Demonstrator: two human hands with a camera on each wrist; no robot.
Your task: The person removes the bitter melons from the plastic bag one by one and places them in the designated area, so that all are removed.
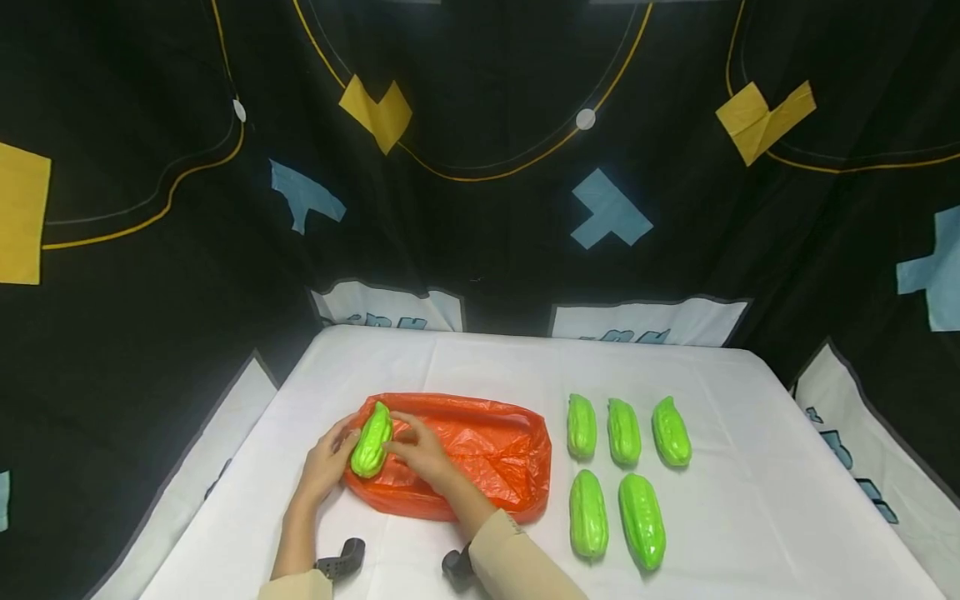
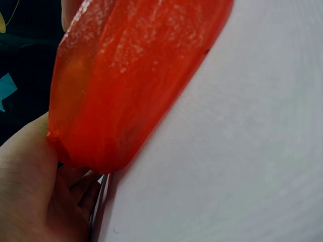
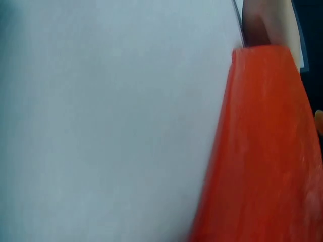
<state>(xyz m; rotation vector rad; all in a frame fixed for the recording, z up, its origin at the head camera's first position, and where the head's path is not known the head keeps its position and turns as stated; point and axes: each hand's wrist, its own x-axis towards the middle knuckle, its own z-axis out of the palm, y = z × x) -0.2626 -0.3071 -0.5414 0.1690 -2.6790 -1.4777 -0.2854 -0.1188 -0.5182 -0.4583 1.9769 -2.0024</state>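
A bright green bitter melon [image 1: 372,442] with a glossy, ridged skin is over the left end of an open red plastic bag [image 1: 480,450]. My left hand [image 1: 330,458] holds the melon along its left side, with fingers and thumb curved toward it. From the right, my right hand [image 1: 422,454] grips its other side. The left wrist view shows the red bag's outer wall beside my left hand [image 2: 30,186], whose fingers are partly hidden. In the right wrist view the bag's wall [image 3: 267,151] fills the right side; the melon is hidden there.
To the right of the bag, several more bitter melons lie in two rows, one of them [image 1: 642,522] near the front. All rest on a white-covered table [image 1: 750,517]. A dark curtain [image 1: 480,250] with yellow and blue patches hangs behind it.
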